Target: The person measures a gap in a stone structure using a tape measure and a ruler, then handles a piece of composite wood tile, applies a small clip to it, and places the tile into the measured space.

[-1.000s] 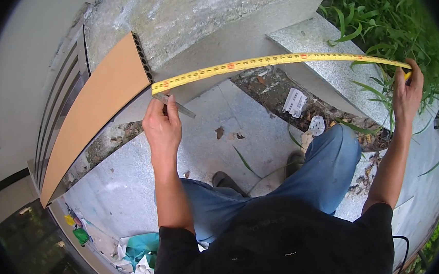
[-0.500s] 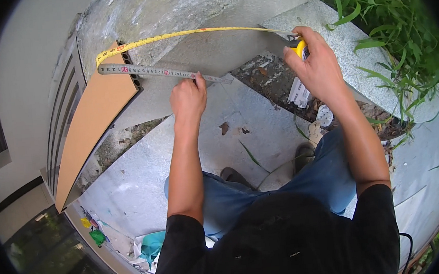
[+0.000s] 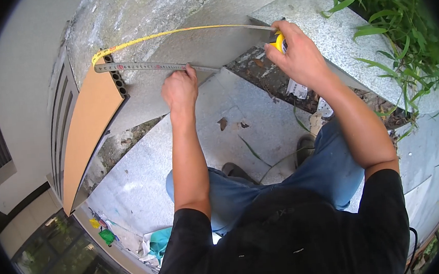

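Hands well apart, both busy. Left hand (image 3: 180,88): fingers curled in, thumb up, closed on the lower run of the tape blade (image 3: 136,66). Finger undersides hidden, so can't tell exactly how the grip sits. Right hand (image 3: 298,53): part-open curl, thumb and fingers clamped round the yellow tape case (image 3: 280,43), palm side mostly out of sight.

Blade leaves the case, bows left with its yellow face showing, then folds back sharply near the upper end of the tan panel (image 3: 86,116); the return run, grey numbered face showing, goes right to the left hand and past it. Fold overlaps the panel end in view; can't tell if it touches.

Panel slants along the left, round hollow cores visible at its top end. Speckled stone slab (image 3: 325,36) just beyond the right hand, dark soil strip (image 3: 258,72) between the hands.
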`<state>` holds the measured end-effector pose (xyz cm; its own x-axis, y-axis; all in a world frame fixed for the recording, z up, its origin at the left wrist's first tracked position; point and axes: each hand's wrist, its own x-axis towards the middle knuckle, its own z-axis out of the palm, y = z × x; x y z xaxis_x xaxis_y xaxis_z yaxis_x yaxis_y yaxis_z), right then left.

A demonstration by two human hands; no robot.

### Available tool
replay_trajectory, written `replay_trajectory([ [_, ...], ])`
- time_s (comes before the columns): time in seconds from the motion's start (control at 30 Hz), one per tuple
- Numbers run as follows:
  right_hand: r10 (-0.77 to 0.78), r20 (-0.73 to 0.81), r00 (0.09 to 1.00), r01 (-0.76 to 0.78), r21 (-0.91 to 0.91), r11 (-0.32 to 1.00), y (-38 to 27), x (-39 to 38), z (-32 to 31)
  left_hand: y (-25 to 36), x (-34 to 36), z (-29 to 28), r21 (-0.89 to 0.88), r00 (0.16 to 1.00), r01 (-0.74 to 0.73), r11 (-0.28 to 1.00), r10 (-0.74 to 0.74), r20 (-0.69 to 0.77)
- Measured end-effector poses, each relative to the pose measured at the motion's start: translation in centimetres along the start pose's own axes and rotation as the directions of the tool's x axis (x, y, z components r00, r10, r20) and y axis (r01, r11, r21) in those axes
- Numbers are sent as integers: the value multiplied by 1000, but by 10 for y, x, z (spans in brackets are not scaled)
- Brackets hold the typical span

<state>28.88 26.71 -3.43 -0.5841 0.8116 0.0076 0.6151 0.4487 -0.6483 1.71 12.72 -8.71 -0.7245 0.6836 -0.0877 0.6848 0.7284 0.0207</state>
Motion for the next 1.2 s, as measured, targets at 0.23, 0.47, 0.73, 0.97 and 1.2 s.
replay_trajectory([
  [0.23, -24, -52, 998, 25, 25, 999, -4, 0, -2, -4, 2, 11, 63, 995, 29, 998, -35, 93],
  [0.47, -75, -99, 992, 80, 50, 996, 1, -3, 3, 6, 2, 9, 54, 994, 4, 999, -10, 112],
  [0.73, -91, -90, 992, 96, 55, 994, -2, -2, 4, 8, 2, 8, 64, 993, 32, 997, -39, 107],
  [0.97, -109, -79, 991, 111, 24, 994, 1, -7, 6, 6, 3, 10, 57, 993, 30, 998, -36, 115],
  [1.2, -120, -76, 990, 120, -4, 993, 4, -9, 6, 8, 2, 12, 51, 995, 38, 998, -42, 85],
])
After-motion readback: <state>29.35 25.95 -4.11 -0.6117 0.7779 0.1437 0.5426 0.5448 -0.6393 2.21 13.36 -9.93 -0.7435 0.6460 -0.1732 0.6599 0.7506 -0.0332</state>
